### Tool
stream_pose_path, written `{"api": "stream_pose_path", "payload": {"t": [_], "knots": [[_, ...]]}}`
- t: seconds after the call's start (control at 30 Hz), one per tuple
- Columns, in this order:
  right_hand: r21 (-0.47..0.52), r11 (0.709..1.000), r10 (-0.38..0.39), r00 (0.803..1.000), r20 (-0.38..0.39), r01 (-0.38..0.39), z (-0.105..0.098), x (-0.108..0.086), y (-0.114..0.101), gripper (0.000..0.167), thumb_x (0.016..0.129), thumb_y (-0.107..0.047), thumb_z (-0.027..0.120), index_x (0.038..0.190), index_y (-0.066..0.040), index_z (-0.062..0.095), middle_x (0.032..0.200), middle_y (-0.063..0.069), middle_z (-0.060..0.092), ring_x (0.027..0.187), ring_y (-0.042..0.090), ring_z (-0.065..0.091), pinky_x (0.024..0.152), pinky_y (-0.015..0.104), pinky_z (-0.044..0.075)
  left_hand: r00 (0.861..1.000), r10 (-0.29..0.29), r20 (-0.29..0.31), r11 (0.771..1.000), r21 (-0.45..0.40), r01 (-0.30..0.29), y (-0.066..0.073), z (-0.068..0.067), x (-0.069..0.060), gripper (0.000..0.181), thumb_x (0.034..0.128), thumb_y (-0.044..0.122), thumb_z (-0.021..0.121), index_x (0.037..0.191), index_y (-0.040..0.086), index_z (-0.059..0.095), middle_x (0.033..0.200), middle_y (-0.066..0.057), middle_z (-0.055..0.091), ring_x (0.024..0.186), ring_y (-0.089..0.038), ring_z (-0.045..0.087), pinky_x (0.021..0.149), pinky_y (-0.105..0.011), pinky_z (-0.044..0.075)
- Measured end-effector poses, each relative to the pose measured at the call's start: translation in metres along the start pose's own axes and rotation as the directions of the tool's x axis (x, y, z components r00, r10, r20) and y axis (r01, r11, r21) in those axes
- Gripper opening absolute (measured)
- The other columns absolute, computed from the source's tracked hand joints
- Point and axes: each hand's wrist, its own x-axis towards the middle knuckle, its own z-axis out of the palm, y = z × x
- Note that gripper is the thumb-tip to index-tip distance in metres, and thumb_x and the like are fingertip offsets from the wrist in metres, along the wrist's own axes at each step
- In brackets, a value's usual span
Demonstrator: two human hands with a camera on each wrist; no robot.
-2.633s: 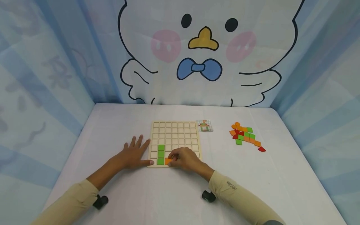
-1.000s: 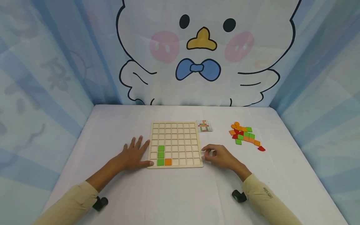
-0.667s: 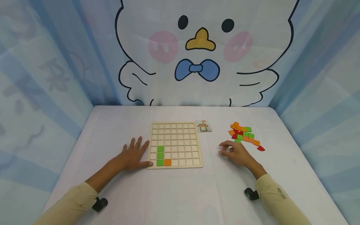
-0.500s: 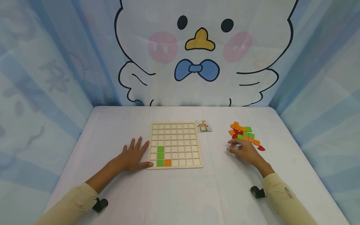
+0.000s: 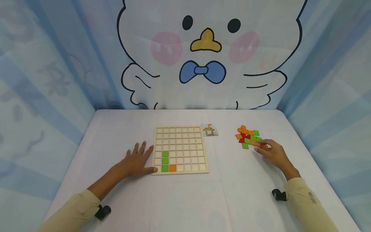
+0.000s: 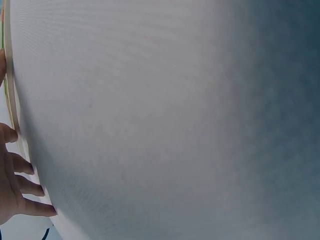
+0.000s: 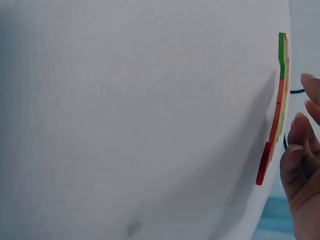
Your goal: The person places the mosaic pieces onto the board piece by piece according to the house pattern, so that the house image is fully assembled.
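In the head view a wooden grid board (image 5: 186,153) lies flat, with three green squares (image 5: 165,160) in one column and an orange square (image 5: 172,168) beside the lowest. My left hand (image 5: 134,163) rests spread at the board's left edge, thumb on its near left corner. My right hand (image 5: 275,155) is over the near right end of a pile of coloured pieces (image 5: 253,138), fingers bent above an orange piece. In the right wrist view the fingers of my right hand (image 7: 305,165) are a little apart from the pieces (image 7: 278,107), with nothing seen between them.
A small pattern card (image 5: 209,130) lies by the board's far right corner. All of this is on a white-covered table (image 5: 185,203). Blue and white curtains (image 5: 43,80) stand at both sides and a cartoon-printed cloth hangs behind. Dark wrist cameras (image 5: 102,212) sit at both sleeves.
My right hand has left the orange square on the board and moved right to the pile, where it now covers part of the near right end. My left hand stays at the board's edge.
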Motion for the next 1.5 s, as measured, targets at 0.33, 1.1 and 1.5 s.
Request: {"api": "stream_pose_path", "payload": {"t": [0.33, 1.1, 1.5], "knots": [[-0.123, 0.99, 0.069, 0.997, -0.025, -0.071, -0.004, 0.008, 0.023, 0.057, 0.096, -0.031, 0.068, 0.138, 0.004, 0.053, 0.137, 0.035, 0.046, 0.124, 0.054, 0.041, 0.103, 0.069, 0.039, 1.0, 0.003, -0.005, 1.0, 0.0, -0.003, 0.002, -0.002, -0.001, 0.105, 0.0852, 0.075, 0.056, 0.16, 0.01, 0.023, 0.165, -0.029, 0.011, 0.149, -0.057, 0.008, 0.109, -0.078, 0.018], [-0.158, 0.967, 0.204, 0.979, 0.022, -0.199, -0.009, 0.015, 0.024, 0.052, 0.097, -0.027, 0.066, 0.138, 0.004, 0.054, 0.143, 0.039, 0.039, 0.134, 0.059, 0.032, 0.108, 0.071, 0.03, 1.0, -0.002, -0.002, 1.0, 0.001, 0.002, -0.001, 0.002, 0.001, 0.106, 0.084, 0.077, 0.056, 0.161, 0.012, 0.022, 0.165, -0.028, 0.01, 0.15, -0.056, 0.007, 0.11, -0.078, 0.017], [-0.099, 0.991, 0.09, 0.995, -0.04, -0.094, -0.006, 0.01, 0.024, 0.04, 0.096, -0.02, 0.067, 0.126, 0.004, 0.057, 0.124, 0.031, 0.057, 0.107, 0.045, 0.049, 0.097, 0.064, 0.042, 1.0, -0.01, 0.014, 1.0, -0.001, 0.01, -0.001, 0.001, 0.001, 0.108, 0.0835, 0.078, 0.055, 0.161, 0.012, 0.021, 0.166, -0.027, 0.009, 0.15, -0.055, 0.005, 0.11, -0.078, 0.016]]}}
